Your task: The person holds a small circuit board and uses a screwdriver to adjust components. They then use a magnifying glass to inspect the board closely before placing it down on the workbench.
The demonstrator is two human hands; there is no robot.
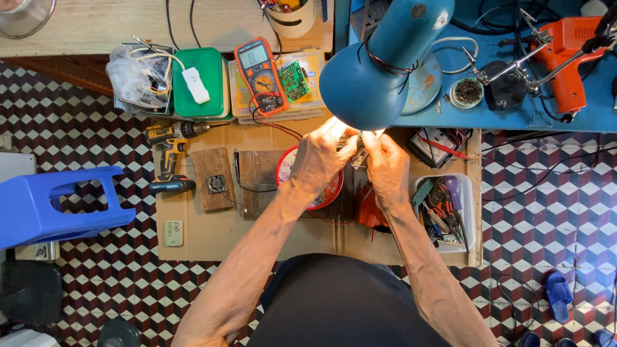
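Both my hands are raised under the blue desk lamp (379, 64), in its bright light. My left hand (321, 157) and my right hand (387, 164) together pinch a small greyish metal part (357, 153) between their fingertips. The glare and my fingers hide most of the part. Below my left hand lies a round red tin (329, 193) on the cardboard sheet (212, 234) spread over the floor.
An orange multimeter (260, 76) with red leads, a green circuit board (294, 81), a green box (199, 82), a yellow cordless drill (168, 154), a wooden block with a small fan (214, 180), a white tray of pliers (448, 212), a blue stool (54, 205), an orange soldering gun (565, 61).
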